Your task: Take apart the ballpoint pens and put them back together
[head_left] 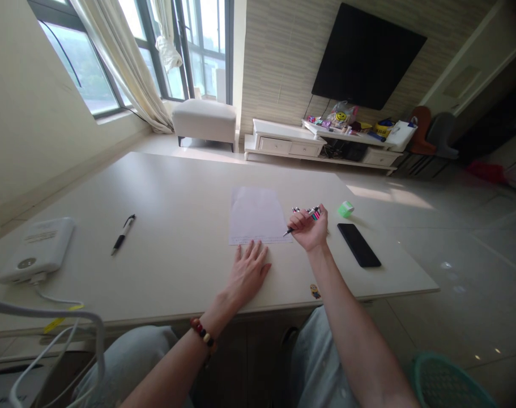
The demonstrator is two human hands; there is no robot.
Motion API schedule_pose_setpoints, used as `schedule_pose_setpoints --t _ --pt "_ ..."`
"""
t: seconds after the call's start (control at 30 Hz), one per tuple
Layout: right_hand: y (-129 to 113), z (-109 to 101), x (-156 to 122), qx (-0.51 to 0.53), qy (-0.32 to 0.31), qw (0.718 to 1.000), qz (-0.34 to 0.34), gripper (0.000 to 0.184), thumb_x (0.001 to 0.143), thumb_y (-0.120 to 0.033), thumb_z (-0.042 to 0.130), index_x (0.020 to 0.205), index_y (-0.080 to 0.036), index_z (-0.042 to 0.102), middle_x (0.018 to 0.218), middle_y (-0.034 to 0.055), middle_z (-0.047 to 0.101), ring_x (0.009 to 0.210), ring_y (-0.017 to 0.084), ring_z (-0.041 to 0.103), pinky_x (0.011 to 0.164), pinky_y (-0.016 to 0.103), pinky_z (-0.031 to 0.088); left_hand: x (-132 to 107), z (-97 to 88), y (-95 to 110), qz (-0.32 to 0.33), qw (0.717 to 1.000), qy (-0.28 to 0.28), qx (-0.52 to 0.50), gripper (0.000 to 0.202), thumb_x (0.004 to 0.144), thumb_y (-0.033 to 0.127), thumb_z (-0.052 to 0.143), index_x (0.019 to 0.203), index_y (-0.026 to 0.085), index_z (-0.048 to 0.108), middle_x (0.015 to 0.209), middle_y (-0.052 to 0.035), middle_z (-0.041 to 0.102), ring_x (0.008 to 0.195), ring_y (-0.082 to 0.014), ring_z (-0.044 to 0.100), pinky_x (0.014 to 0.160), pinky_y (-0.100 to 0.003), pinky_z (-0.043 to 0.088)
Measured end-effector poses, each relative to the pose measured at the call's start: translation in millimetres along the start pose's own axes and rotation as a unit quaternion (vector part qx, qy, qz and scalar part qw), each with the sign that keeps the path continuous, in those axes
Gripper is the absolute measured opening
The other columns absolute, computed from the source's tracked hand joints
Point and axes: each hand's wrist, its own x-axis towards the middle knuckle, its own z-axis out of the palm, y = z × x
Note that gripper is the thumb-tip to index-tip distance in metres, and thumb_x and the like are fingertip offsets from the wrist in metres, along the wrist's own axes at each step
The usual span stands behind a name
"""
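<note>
A sheet of white paper [258,212] lies on the table in front of me, with lines of small handwriting along its near edge. My left hand [251,269] rests flat on the tabletop, fingers spread, the fingertips at the paper's near edge. In my right hand [309,228] a pen [288,232] is gripped, its dark tip pointing left at the paper's near right corner. Whether the tip touches the sheet I cannot tell. Several more pens [295,209] lie just behind my right hand, partly hidden by it.
To the right lie a black phone [358,245] and a small green-and-white item [345,209]. A black-and-white pen [123,234] is on the left, with a white device [39,249] and its cable beyond. A minion sticker [315,291] marks the table's [177,272] front edge.
</note>
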Motion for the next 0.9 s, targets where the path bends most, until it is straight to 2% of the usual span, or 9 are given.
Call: schedule_pose_setpoints --t 0.13,0.27,0.4,0.5,0.57,0.67,0.73,0.77,0.9 --pt "4.4 0.1 12.1 -0.042 0.021 0.997 0.06 0.049 0.072 -0.067 0.047 0.063 -0.019 0.055 0.046 -0.0086 0.022 0.04 0.008 0.011 0.04 0.025 0.014 -5.1 1.5 3.8 0.0 1.0 0.011 0.003 0.041 0.091 0.035 0.034 0.127 0.02 0.046 0.139 -0.0117 0.041 0.131 -0.0273 0.03 0.108 -0.053 0.018" --pt "8.3 -0.9 15.2 -0.048 -0.014 0.993 0.107 0.058 0.07 -0.074 0.038 0.061 -0.019 0.055 0.044 -0.0071 0.024 0.039 0.009 0.017 0.039 0.025 0.014 -6.4 2.0 6.6 -0.001 1.0 0.011 0.004 0.039 0.091 0.033 0.034 0.126 0.021 0.048 0.138 -0.0119 0.042 0.131 -0.0287 0.031 0.106 -0.055 0.02" --pt "4.8 -3.7 14.4 -0.025 -0.02 0.995 0.094 0.055 0.073 -0.069 0.034 0.049 -0.021 0.044 0.041 -0.0068 0.023 0.037 0.008 0.017 0.037 0.025 0.017 -6.0 1.9 7.5 0.0 1.0 0.011 0.016 0.038 0.091 0.032 0.034 0.125 0.02 0.048 0.138 -0.0116 0.042 0.131 -0.0291 0.031 0.106 -0.054 0.02" --pt "3.5 -6.3 16.8 -0.024 0.007 0.997 0.071 0.045 0.075 -0.06 0.044 0.057 -0.02 0.052 0.04 -0.0077 0.027 0.034 0.007 0.018 0.036 0.024 0.019 -6.1 2.5 7.2 0.001 1.0 0.008 0.021 0.039 0.092 0.032 0.033 0.125 0.02 0.047 0.139 -0.0116 0.041 0.131 -0.0288 0.03 0.107 -0.054 0.019" --pt "7.2 -7.4 18.8 -0.047 0.031 0.996 0.067 0.036 0.076 -0.05 0.049 0.064 -0.018 0.058 0.041 -0.0059 0.037 0.034 0.007 0.027 0.036 0.023 0.024 -6.2 3.0 6.9 0.002 1.0 0.009 0.018 0.039 0.092 0.032 0.033 0.126 0.02 0.047 0.139 -0.0116 0.041 0.131 -0.0283 0.03 0.107 -0.054 0.02" --pt "20.5 -6.8 18.9 -0.138 0.036 0.984 0.102 0.042 0.08 -0.049 0.04 0.069 -0.015 0.062 0.052 0.0034 0.058 0.042 0.012 0.049 0.041 0.024 0.035 -6.1 2.8 6.8 0.001 1.0 0.01 0.014 0.039 0.092 0.031 0.033 0.126 0.02 0.047 0.139 -0.0116 0.041 0.131 -0.0283 0.03 0.107 -0.053 0.02" --pt "32.4 -4.8 16.9 -0.229 0.009 0.962 0.145 0.051 0.08 -0.055 0.035 0.073 -0.014 0.063 0.057 0.0074 0.062 0.046 0.014 0.054 0.04 0.024 0.036 -5.6 1.8 7.1 0.0 1.0 0.01 0.014 0.039 0.092 0.031 0.033 0.126 0.02 0.047 0.139 -0.0114 0.041 0.131 -0.0285 0.03 0.107 -0.053 0.02" --pt "38.2 -3.6 15.7 -0.275 -0.005 0.95 0.148 0.05 0.079 -0.057 0.039 0.074 -0.014 0.063 0.056 0.0066 0.062 0.045 0.014 0.054 0.039 0.023 0.036 -5.4 1.2 7.4 0.0 1.0 0.009 0.014 0.038 0.092 0.031 0.033 0.125 0.02 0.047 0.139 -0.0114 0.042 0.131 -0.0287 0.031 0.107 -0.054 0.02" --pt "56.0 -0.7 13.2 -0.389 0.014 0.921 0.031 0.032 0.07 -0.049 0.059 0.068 -0.017 0.057 0.046 -0.0036 0.051 0.038 0.009 0.043 0.036 0.019 0.032 -4.6 -1.0 8.6 0.002 1.0 0.008 0.021 0.038 0.091 0.032 0.034 0.124 0.02 0.049 0.138 -0.0116 0.043 0.129 -0.0295 0.033 0.106 -0.055 0.022"
